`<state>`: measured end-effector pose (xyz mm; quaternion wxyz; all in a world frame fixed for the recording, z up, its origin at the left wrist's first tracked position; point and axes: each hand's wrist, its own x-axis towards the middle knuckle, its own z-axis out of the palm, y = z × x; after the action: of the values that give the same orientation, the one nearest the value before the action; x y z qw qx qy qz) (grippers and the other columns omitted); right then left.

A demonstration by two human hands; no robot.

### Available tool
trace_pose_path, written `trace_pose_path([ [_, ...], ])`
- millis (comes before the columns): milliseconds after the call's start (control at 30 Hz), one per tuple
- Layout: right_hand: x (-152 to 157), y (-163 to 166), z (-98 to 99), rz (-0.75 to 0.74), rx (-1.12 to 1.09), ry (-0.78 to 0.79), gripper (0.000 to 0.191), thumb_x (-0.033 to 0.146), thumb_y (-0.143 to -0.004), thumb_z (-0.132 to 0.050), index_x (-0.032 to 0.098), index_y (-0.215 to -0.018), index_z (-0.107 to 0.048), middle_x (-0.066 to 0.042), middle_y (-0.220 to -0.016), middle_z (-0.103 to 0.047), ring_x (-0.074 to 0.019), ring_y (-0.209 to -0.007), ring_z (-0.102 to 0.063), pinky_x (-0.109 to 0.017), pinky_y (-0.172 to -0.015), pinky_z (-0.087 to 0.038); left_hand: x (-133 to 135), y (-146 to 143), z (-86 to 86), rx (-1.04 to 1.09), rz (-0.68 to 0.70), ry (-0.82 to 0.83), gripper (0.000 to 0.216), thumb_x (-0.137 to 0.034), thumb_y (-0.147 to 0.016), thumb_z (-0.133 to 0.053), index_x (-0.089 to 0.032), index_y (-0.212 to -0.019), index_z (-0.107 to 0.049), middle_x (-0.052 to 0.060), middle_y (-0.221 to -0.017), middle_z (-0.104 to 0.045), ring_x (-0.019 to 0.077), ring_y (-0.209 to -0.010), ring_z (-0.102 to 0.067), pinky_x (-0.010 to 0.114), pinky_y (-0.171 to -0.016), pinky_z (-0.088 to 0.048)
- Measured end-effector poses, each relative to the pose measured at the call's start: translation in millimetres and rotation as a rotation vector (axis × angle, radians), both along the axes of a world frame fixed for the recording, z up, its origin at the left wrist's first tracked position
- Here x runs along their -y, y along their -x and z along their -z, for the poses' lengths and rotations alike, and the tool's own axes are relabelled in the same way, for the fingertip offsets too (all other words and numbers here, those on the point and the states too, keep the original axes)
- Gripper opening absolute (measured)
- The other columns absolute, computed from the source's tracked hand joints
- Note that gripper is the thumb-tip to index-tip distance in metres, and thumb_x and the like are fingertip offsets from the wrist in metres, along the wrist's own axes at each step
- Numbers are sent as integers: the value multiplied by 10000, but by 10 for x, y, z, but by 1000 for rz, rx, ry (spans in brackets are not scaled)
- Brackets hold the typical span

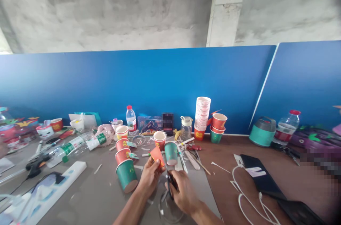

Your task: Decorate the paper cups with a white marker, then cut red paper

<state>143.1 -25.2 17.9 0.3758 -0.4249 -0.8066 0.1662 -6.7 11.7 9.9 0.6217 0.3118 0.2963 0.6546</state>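
Observation:
Between the fingers of my left hand (150,173) is a bright orange piece of paper (157,155), pinched and held up at a tilt. My right hand (182,189) grips black-handled scissors (171,181), their blades pointing up close to the paper's right side. Just behind the paper a green paper cup (171,153) stands upside down, and a red paper cup (160,140) sits beyond it. Left of my left hand, a larger green paper cup (126,176) lies tilted in line with several red cups (123,155). Clear plastic (170,214) lies below my hands.
A tall stack of paper cups (203,113) stands by the blue partition (165,83). Plastic bottles (71,147), a glue gun (36,164) and a white power strip (64,186) lie left. On the right are a black phone (262,177), a white cable (241,200) and a teal container (262,132).

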Motion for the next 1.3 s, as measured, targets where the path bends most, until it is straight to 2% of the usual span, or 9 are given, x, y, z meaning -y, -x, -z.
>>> trace_pose_path([
  [167,-27,-7,36,21,-64,9,200,112,-781,-469,193,-905,-603,-56,-798,-660,-224,-778,-571,-302,-693,-410,37,-54,-28,-54,37,-31,257,-262,-620,-760,-165,-808,-614,-17,-678,-647,76,-518,-549,207,-525,-449],
  [267,-31,-21,15,16,-122,34,153,150,-780,-498,194,-890,-595,-46,-772,-654,-218,-768,-571,-294,-685,-409,57,-80,-39,-85,52,-35,264,-276,-626,-754,-168,-822,-615,-17,-679,-645,77,-517,-545,213,-529,-451],
  [367,-40,-24,0,7,-210,78,111,213,-796,-515,190,-875,-589,-25,-720,-637,-192,-700,-566,-268,-638,-403,61,-72,-38,-99,51,-32,256,-288,-634,-746,-176,-821,-611,-25,-675,-637,77,-521,-541,215,-535,-449],
  [567,-67,-4,4,-19,-339,155,146,258,-808,-504,182,-863,-616,18,-591,-573,-146,-539,-501,-234,-523,-359,78,-55,-39,-112,63,-41,225,-295,-663,-721,-183,-823,-608,-40,-638,-609,65,-510,-513,194,-517,-409],
  [767,-34,3,-65,19,-363,124,168,261,-796,-494,199,-825,-647,-2,-589,-600,-164,-543,-531,-246,-518,-395,105,-74,-16,-154,150,-72,208,-295,-708,-683,-171,-860,-613,-17,-664,-618,68,-511,-512,199,-529,-402],
  [967,-23,-2,-106,33,-364,134,179,260,-803,-483,187,-819,-645,-15,-617,-621,-174,-575,-555,-253,-533,-414,87,-58,-40,-114,117,-70,263,-303,-692,-697,-183,-910,-613,-8,-680,-619,100,-583,-555,223,-572,-444],
  [1300,-50,-8,-55,39,-350,118,180,278,-799,-493,201,-819,-655,-20,-622,-623,-185,-577,-543,-276,-548,-417,107,-74,-12,-164,155,-79,217,-323,-710,-679,-179,-858,-616,-7,-673,-621,92,-547,-540,221,-563,-430],
])
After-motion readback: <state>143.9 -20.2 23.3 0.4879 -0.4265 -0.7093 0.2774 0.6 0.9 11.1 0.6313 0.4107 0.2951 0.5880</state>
